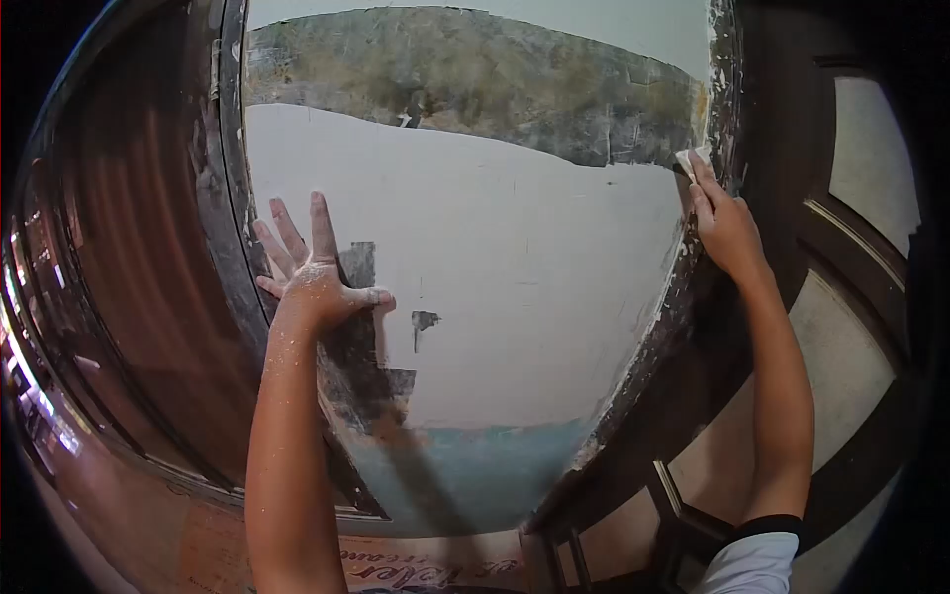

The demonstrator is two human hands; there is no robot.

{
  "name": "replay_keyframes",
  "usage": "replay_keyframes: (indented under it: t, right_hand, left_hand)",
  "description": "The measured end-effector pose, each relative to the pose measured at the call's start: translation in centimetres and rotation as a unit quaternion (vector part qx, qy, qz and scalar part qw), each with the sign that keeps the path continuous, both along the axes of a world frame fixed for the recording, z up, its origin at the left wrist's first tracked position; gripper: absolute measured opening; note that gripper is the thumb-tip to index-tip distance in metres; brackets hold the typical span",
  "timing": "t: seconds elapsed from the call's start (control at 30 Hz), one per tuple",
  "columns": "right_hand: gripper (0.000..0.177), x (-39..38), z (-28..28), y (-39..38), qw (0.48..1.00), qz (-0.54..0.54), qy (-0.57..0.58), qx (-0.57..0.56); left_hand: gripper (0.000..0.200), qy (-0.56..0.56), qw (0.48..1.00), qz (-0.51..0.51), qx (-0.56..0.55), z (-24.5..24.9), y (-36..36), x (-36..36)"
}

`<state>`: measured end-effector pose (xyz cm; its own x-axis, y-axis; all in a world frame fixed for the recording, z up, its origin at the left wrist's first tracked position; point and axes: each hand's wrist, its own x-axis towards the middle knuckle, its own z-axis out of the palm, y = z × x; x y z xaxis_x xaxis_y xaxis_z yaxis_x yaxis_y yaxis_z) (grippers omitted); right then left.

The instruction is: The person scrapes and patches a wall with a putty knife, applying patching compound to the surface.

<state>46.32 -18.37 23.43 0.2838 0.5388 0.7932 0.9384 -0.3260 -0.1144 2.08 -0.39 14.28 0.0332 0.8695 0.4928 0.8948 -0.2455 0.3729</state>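
My left hand [312, 277] lies with fingers spread against the left part of a wall panel [495, 247] coated in white filler. White dust covers its back and the forearm. At the panel's upper right edge, my right hand [727, 223] pinches a small whitish flat piece, seemingly folded sandpaper [692, 163]. That piece touches the border between the white coat and the dark frame [725, 94]. A bare grey-brown band [445, 69] crosses the wall above the white area. Smaller dark bare patches [426, 320] show near my left hand.
Blue-green paint [465, 465] shows along the lower wall. On the left is a dark reddish-brown wooden surface [129, 228]; on the right, dark woodwork with pale panels [841, 317]. Below lies a brown sheet with red lettering [396, 572].
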Motion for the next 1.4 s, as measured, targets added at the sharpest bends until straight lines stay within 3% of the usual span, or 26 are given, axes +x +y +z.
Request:
replay_keyframes:
  t: [0.1, 0.17, 0.2, 0.3, 0.47, 0.7, 0.73, 0.83, 1.1, 1.17, 1.3, 1.33, 1.4]
  right_hand:
    - [0.052, 0.6, -2.0, 0.5, 0.99, 0.121, 0.064, 0.038]
    - [0.052, 0.9, -3.6, 1.0, 0.989, 0.126, 0.042, 0.069]
    - [0.05, -2.3, -2.3, -0.3, 0.98, 0.078, 0.184, -0.003]
    - [0.05, -1.8, -3.6, 0.6, 0.977, 0.079, 0.197, 0.015]
    - [0.051, 1.3, -5.9, 3.5, 0.983, 0.12, 0.101, 0.094]
    - [0.048, -2.6, -4.6, 2.2, 0.968, 0.093, 0.229, 0.048]
    - [0.049, -1.9, -5.5, 3.2, 0.974, 0.098, 0.185, 0.085]
    - [0.044, -2.2, -6.5, 4.5, 0.953, 0.148, 0.203, 0.167]
    - [0.048, -3.6, -6.6, 5.0, 0.943, 0.137, 0.253, 0.165]
    - [0.047, -2.8, -7.0, 6.2, 0.944, 0.147, 0.204, 0.215]
    - [0.046, -2.8, -7.5, 6.4, 0.946, 0.144, 0.207, 0.203]
    - [0.049, -2.4, -7.7, 7.1, 0.945, 0.157, 0.152, 0.243]
    - [0.051, -2.5, -7.4, 7.2, 0.941, 0.161, 0.172, 0.241]
  left_hand:
    - [0.176, 0.0, 1.0, 0.004, 0.003, 0.0, 0.4, 0.0]
    - [0.178, 0.012, 1.0, 0.01, 0.017, -0.3, 0.9, 0.0]
    - [0.179, 0.008, 1.0, 0.008, 0.02, -0.4, 0.8, 0.0]
    - [0.18, 0.013, 1.0, 0.015, 0.013, -0.4, 0.8, 0.2]
    - [0.181, 0.009, 1.0, 0.028, 0.007, -0.2, 0.7, 0.3]
    - [0.181, 0.01, 0.999, 0.031, 0.005, -0.1, 0.4, 0.4]
    - [0.18, 0.011, 0.999, 0.031, -0.003, 0.1, 0.3, 0.4]
    - [0.181, 0.017, 0.999, 0.027, 0.011, -0.1, 0.6, 0.2]
    - [0.182, 0.016, 0.999, 0.034, -0.002, 0.1, 0.3, 0.4]
    - [0.181, 0.015, 0.999, 0.032, 0.0, 0.1, 0.3, 0.2]
    - [0.18, 0.018, 0.999, 0.026, -0.004, 0.0, 0.2, 0.4]
    - [0.179, 0.016, 0.999, 0.027, -0.006, 0.1, 0.2, 0.3]
    - [0.179, 0.015, 1.0, 0.026, 0.001, 0.1, 0.4, 0.0]
